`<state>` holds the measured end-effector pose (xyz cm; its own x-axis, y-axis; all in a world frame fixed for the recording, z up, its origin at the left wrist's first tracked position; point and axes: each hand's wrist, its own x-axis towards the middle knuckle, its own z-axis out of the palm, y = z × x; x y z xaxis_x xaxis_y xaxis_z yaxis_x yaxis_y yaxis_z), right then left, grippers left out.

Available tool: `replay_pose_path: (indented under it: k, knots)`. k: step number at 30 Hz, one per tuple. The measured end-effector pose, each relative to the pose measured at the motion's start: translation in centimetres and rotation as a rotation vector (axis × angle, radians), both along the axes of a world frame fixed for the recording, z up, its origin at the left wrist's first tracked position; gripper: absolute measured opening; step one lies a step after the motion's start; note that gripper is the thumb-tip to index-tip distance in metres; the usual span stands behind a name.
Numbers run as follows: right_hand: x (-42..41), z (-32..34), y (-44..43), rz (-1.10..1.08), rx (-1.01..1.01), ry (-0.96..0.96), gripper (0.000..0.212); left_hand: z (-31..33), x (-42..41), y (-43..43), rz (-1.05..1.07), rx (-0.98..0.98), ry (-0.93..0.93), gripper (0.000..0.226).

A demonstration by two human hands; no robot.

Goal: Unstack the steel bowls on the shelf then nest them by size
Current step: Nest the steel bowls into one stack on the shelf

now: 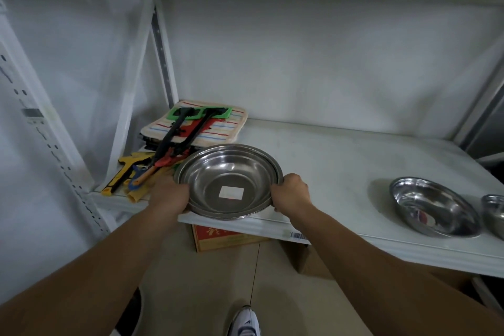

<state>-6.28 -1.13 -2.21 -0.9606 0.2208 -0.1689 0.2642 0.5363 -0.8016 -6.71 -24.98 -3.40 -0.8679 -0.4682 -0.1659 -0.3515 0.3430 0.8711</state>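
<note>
A stack of wide steel bowls [229, 172] sits near the front edge of the white shelf [341, 161], the top one bearing a white sticker inside. My left hand [169, 195] grips the stack's left rim and my right hand [290, 191] grips its right rim. Further right on the shelf a smaller steel bowl [433, 206] stands alone. Beside it, at the frame's right edge, part of another steel bowl [495, 215] shows.
Folded striped cloths [215, 131] lie at the shelf's back left with black-handled green tools [188, 128] across them. Yellow and red tools [133, 172] lie left of the stack. A cardboard box [218, 237] stands on the floor beneath. A shelf upright [163, 49] rises at left.
</note>
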Motion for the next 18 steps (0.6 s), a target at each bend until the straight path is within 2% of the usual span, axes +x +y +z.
replay_pose_path:
  k: [6,11,18]
  knots:
    - [1.4,1.1,5.4,-0.115,-0.030,0.046,0.022,1.0,-0.9,5.7,-0.063,0.042,0.060,0.015]
    - [2.8,2.1,13.3,-0.256,0.025,0.081,0.023,1.8,-1.8,14.1,-0.214,0.107,0.061,0.014]
    - [3.6,0.0,19.2,-0.319,0.036,0.024,0.021,0.1,-2.5,19.7,-0.331,0.128,0.023,0.011]
